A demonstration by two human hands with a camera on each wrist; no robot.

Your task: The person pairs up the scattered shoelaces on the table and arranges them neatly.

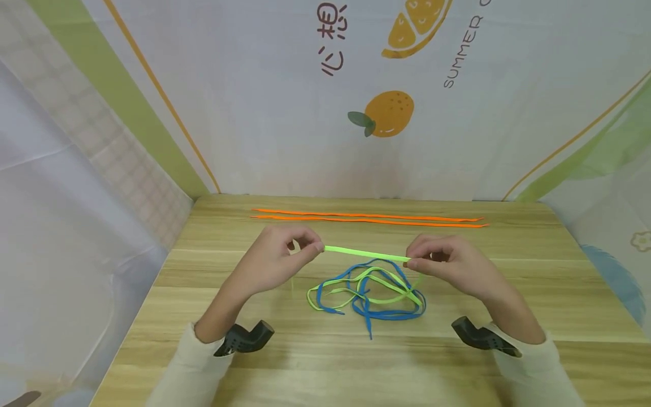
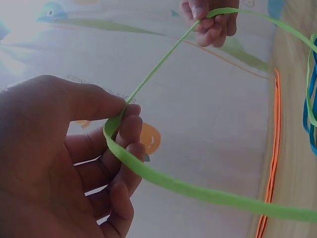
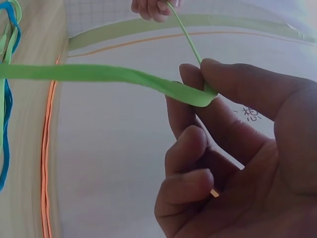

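A flat neon-green shoelace [image 1: 363, 254] is stretched straight between both hands above the table. My left hand [image 1: 278, 257] pinches it between thumb and index finger; in the left wrist view its loose part [image 2: 198, 192] hangs away in a curve. My right hand [image 1: 450, 261] pinches the same lace with thumb and fingertips, and another slack stretch [image 3: 94, 73] trails from there in the right wrist view. Below, a tangle of blue shoelace [image 1: 391, 314] and green lace lies loosely looped on the table.
Two orange shoelaces [image 1: 366, 218] lie straight and side by side along the back of the wooden table [image 1: 325, 367]. Behind them hangs a white curtain [image 1: 285, 113] with fruit prints. A black wrist camera [image 1: 249, 337] sits on each sleeve.
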